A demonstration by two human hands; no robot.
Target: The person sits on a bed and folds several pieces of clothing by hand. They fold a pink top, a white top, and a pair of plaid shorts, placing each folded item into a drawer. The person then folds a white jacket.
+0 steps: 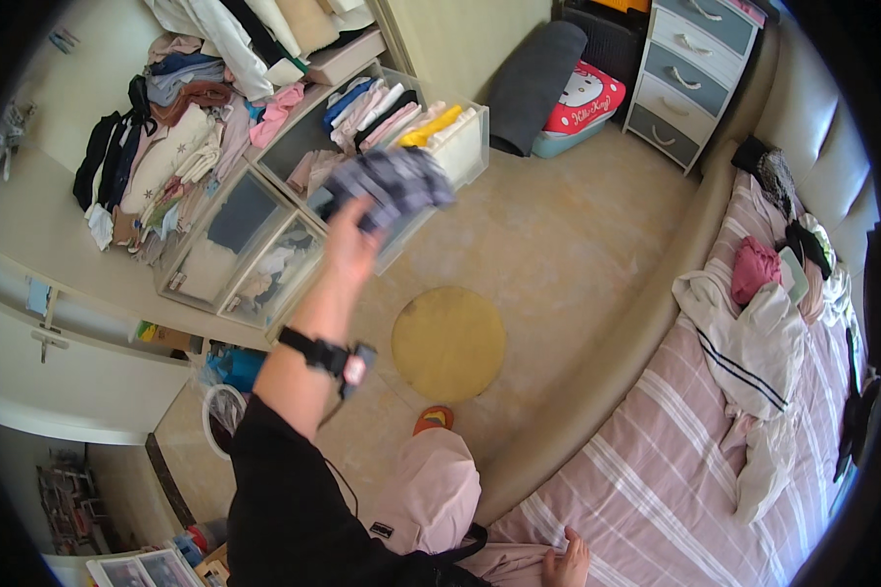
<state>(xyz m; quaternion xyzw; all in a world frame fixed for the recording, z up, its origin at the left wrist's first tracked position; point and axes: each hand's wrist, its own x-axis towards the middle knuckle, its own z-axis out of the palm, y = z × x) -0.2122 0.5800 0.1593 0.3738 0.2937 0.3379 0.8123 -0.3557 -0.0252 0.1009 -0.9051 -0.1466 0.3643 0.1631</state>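
My left hand [352, 238] grips a bunched grey-and-black plaid garment [393, 183], blurred, over the pulled-out clear plastic drawer [477, 147]. Folded clothes stand in rows inside that drawer, among them a yellow piece [432, 126] and white ones. The garment hides part of the drawer's near side. At the bottom of the view, my right hand [567, 561] rests by my pink-trousered leg at the edge of the bed, thumb apart from the fingers and nothing seen in it.
A heap of clothes [169, 154] lies on the shelf beside two clear drawers [224, 235]. On the floor is a round yellow mat [449, 343]. To the right, a striped bed [617, 469] carries a white garment [749, 345]. A drawer chest [686, 77] stands at the back.
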